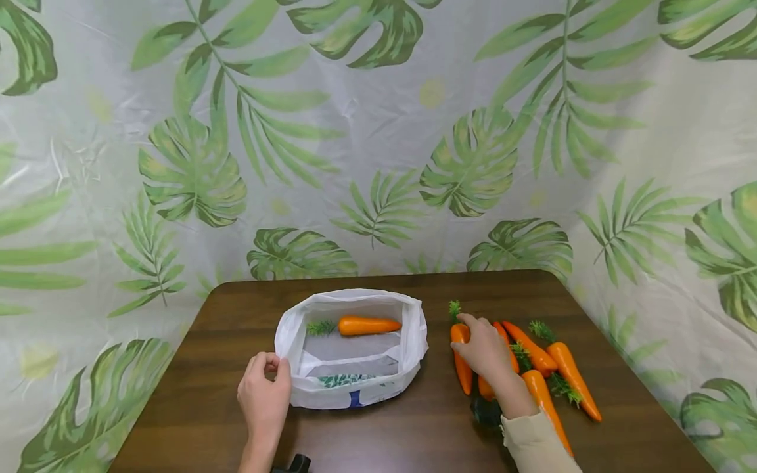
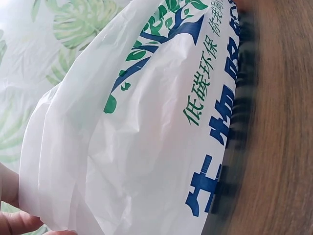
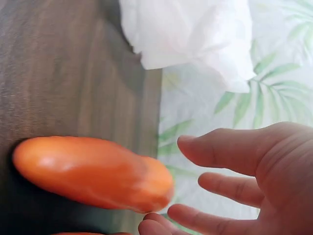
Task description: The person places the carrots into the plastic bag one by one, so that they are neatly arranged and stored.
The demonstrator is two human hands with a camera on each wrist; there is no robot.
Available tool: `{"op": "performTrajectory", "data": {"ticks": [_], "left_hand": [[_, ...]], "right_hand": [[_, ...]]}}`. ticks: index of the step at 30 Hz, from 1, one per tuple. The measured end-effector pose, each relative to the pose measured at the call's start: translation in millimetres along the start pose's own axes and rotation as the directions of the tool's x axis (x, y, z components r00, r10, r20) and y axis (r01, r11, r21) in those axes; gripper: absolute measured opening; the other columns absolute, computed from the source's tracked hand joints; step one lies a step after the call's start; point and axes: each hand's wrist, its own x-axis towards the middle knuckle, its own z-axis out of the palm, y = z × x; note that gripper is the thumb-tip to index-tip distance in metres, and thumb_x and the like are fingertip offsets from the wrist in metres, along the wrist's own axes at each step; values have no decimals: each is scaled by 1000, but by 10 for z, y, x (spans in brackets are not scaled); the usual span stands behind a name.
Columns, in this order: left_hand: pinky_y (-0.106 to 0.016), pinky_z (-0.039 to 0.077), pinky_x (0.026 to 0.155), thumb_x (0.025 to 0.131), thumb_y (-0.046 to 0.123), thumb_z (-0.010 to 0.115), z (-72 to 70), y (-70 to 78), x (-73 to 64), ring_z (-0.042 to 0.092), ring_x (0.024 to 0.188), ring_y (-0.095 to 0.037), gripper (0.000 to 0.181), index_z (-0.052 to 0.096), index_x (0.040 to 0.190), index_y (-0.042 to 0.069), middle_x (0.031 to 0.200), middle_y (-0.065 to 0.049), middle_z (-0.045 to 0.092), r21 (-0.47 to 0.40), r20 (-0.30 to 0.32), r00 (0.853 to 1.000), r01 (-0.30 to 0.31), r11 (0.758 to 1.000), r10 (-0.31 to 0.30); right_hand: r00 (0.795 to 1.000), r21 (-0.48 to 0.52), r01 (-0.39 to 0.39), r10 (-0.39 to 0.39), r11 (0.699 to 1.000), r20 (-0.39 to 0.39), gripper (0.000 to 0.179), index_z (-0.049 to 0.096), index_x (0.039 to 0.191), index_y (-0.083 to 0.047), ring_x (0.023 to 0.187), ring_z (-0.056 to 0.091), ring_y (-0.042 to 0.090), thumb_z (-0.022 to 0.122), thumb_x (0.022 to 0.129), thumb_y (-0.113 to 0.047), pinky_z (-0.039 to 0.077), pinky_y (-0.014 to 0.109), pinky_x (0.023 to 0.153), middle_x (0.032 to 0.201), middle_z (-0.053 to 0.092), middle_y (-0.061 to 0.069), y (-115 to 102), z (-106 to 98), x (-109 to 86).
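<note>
A white plastic bag (image 1: 319,397) stands on the table with its mouth spread wide. One orange carrot (image 1: 369,326) with a green top lies inside it. My left hand (image 1: 264,387) pinches the bag's left rim between thumb and fingers; green and blue print covers the bag (image 2: 132,161) in the left wrist view. To the right, my right hand (image 1: 486,348) reaches over the nearest carrot (image 1: 462,371) of a pile. In the right wrist view its thumb and fingers are spread apart beside the thick end of that carrot (image 3: 93,171), not closed round it.
Several more carrots with green tops, among them a carrot (image 1: 573,381) at the far right, lie under and around my right forearm. A dark object (image 1: 486,412) sits by the right wrist. Another black object (image 1: 292,464) shows at the table's (image 1: 378,440) front edge. Leaf-patterned sheeting (image 1: 378,131) hangs behind.
</note>
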Motion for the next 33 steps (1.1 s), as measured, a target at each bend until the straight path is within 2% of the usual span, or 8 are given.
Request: {"op": "performTrajectory", "data": {"ticks": [7,13,17,23,33], "left_hand": [[-45,41,66,82,3,71,10,-16,14,60,65,-25,15,60,74,10,72,-3,60,19,-3,1000,1,1000,-1],[-46,42,65,82,3,71,8,-18,11,61,65,-26,16,60,74,10,71,-3,60,22,-3,1000,3,1000,-3],[-46,42,66,82,2,70,8,-24,-6,62,66,-27,16,59,74,9,72,-4,60,19,4,1000,0,1000,0],[-47,42,66,80,0,72,3,-31,-61,62,65,-26,17,59,72,10,71,-3,60,17,5,1000,8,1000,-8],[-46,42,66,80,1,72,35,-23,-15,60,65,-25,17,60,73,10,72,-3,60,22,-2,1000,2,1000,-2]], "right_hand": [[1000,-31,-1,0,1000,-22,66,55,140,-7,90,62,39,82,82,-20,52,55,75,121,59,24,28,123,25],[1000,-12,-9,9,1000,9,76,47,146,-5,91,62,40,83,80,-19,52,57,79,121,59,27,46,173,34],[999,1,-35,35,999,36,82,42,148,-4,82,64,36,83,80,-23,53,55,75,113,65,23,48,189,6],[995,5,-56,55,998,88,79,47,146,-5,76,64,33,83,80,-27,53,49,65,111,68,22,50,237,-51],[998,15,-44,43,999,56,78,48,145,-4,74,64,32,83,79,-27,54,49,66,110,68,22,40,235,1]]}}
